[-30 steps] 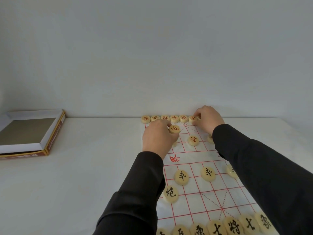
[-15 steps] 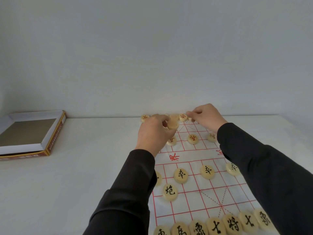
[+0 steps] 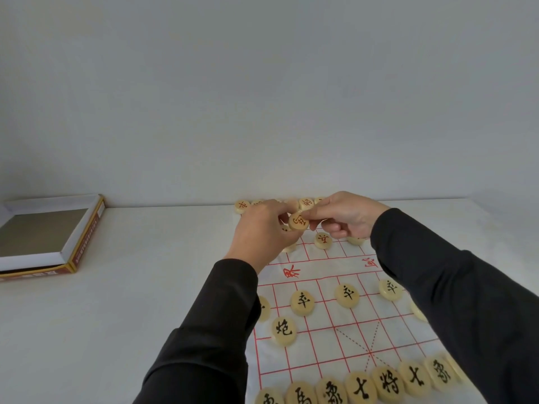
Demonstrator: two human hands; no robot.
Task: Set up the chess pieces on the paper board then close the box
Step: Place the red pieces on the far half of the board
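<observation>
The left hand [image 3: 262, 230] and right hand [image 3: 348, 218] fingers [image 3: 316, 210] together pinch one red-marked piece [image 3: 298, 221] over the paper board [image 3: 335, 341]; left of it, the box [image 3: 84, 228] lies open.

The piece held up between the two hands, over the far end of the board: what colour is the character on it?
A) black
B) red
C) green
B: the held piece, pinched between the left hand and the right hand above the paper board, shows a red character. The black characters are on the pieces in the near rows.
</observation>
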